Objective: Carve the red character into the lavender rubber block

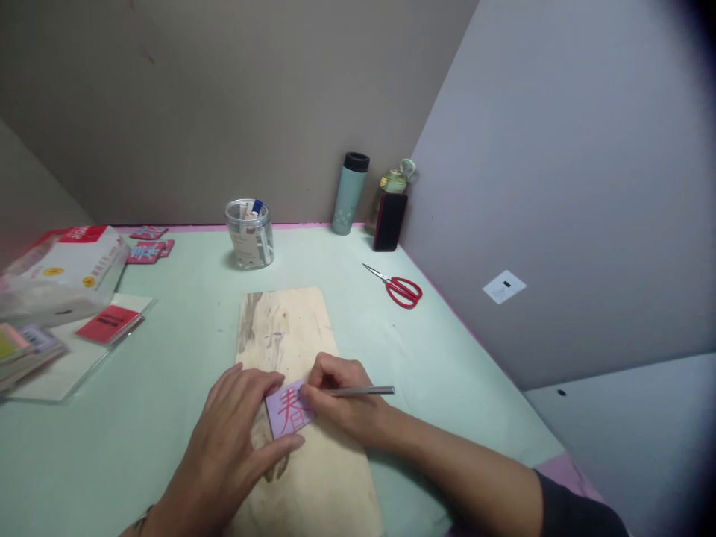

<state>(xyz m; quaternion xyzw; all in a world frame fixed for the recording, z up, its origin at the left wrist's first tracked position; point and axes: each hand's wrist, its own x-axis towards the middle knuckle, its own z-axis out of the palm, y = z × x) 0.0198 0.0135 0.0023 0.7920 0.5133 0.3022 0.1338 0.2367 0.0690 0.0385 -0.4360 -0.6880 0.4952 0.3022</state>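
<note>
A small purple square (284,424) with a red Chinese character on it lies on a wooden board (313,328). My left hand (235,425) grips it by its edges, fingers at the upper left and thumb along the lower side. Against its upper right edge rests my right hand (344,399), closed in a pinch around a slim silver pen-like tool (366,390). The tool's handle points right; its tip is hidden behind my fingers, so its exact kind does not show.
Red-handled scissors (403,291) lie right of the board. Behind stand a clear jar of pens (250,235), a teal tumbler (350,194), a green bottle (394,179) and a phone (390,222). Leftward are a white-and-red package (83,257), a red packet (109,324) and several patterned pieces (146,251).
</note>
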